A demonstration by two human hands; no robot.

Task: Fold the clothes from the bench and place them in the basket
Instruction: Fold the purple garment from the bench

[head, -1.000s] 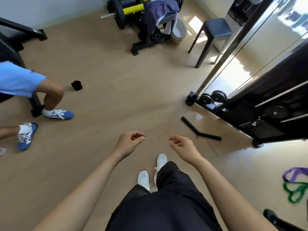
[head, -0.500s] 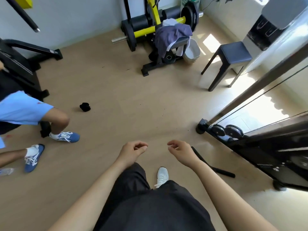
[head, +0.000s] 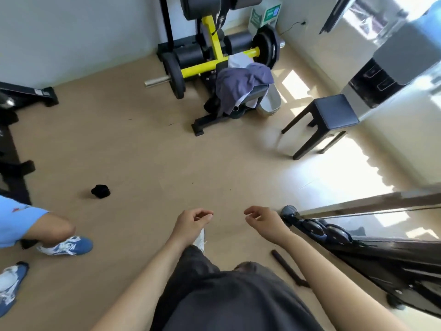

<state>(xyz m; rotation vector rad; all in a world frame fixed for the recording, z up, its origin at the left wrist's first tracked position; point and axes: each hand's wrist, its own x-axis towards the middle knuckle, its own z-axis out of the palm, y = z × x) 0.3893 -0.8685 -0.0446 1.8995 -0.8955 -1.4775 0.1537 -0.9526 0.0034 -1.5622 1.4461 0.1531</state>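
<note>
so, looks like the approach step: clothes [head: 241, 84] are lying draped on the desk [head: 259, 92] across the room, basket [head: 272, 102] sitting just beside it. left grip [head: 191, 223] and right grip [head: 265, 220] are hanging loosely curled, holding nothing. next probably needing: getting close, grabbing the top piece.

We see only part of the basket [head: 272, 102] behind the worktop [head: 260, 92], whose top the draped clothes [head: 238, 84] mostly cover; the left edge cuts off another person [head: 20, 224].
</note>
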